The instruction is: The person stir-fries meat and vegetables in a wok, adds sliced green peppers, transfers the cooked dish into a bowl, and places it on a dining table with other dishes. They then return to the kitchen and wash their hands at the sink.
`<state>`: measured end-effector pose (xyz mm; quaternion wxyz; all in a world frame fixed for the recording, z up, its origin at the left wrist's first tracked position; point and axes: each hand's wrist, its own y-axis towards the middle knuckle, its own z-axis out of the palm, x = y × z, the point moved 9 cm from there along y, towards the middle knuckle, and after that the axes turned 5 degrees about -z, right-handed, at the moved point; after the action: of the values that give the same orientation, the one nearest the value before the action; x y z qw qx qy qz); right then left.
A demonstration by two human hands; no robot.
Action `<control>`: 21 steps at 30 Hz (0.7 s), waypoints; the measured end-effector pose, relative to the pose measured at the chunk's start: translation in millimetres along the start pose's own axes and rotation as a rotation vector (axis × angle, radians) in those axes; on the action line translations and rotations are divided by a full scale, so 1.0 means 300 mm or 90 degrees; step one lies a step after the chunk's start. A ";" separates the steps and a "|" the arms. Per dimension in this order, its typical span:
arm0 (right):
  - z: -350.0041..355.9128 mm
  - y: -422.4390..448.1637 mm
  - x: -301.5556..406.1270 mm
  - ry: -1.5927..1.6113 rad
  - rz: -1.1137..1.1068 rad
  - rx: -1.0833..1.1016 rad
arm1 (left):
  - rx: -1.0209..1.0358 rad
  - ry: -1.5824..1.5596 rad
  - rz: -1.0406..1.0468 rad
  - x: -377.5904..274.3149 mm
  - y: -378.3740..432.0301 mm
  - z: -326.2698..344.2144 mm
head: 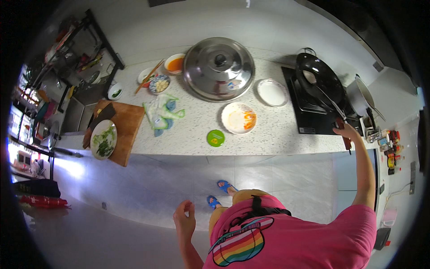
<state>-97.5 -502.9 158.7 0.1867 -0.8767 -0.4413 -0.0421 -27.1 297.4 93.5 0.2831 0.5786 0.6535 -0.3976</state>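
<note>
My right hand (349, 131) is closed around the brown handle of a long metal wok spatula or ladle (327, 95). The tool's rounded head rests inside a black wok (321, 78), tilted on a black cooktop (307, 126). Whether the wok's own handle also lies under those fingers, I cannot tell. Low in front of my body, my left hand (185, 218) hangs over the floor with loosely curled fingers and nothing in it. Left of the cooktop stand a white plate (272, 92) and a scalloped white dish (235, 118) smeared with orange sauce.
A large domed steel lid (215, 75) stands mid-counter. Leftward are a bowl of orange liquid (175, 64), chopsticks (149, 76), cloths (163, 112), and a wooden board (129, 126) bearing a cleaver (102, 116) and a plate of greens (104, 139). A grey pot (359, 95) flanks the wok.
</note>
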 end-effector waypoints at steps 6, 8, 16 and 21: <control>0.076 -0.110 0.086 0.175 0.133 -0.257 | 0.011 0.034 0.001 0.106 -0.011 -0.064; 0.108 -0.073 0.122 0.216 0.177 -0.222 | 0.025 0.021 -0.012 0.135 -0.026 -0.079; 0.043 0.018 0.549 -0.296 0.027 -0.375 | -0.096 -0.011 -0.041 0.269 -0.016 -0.348; 0.296 -0.205 1.278 0.028 -0.375 -0.337 | -0.187 -0.158 -0.092 0.495 0.276 -0.581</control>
<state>78.5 -146.6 185.7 -0.0569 -0.7291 -0.6439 -0.2250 44.7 525.3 45.5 0.4135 0.4295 0.7043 -0.3852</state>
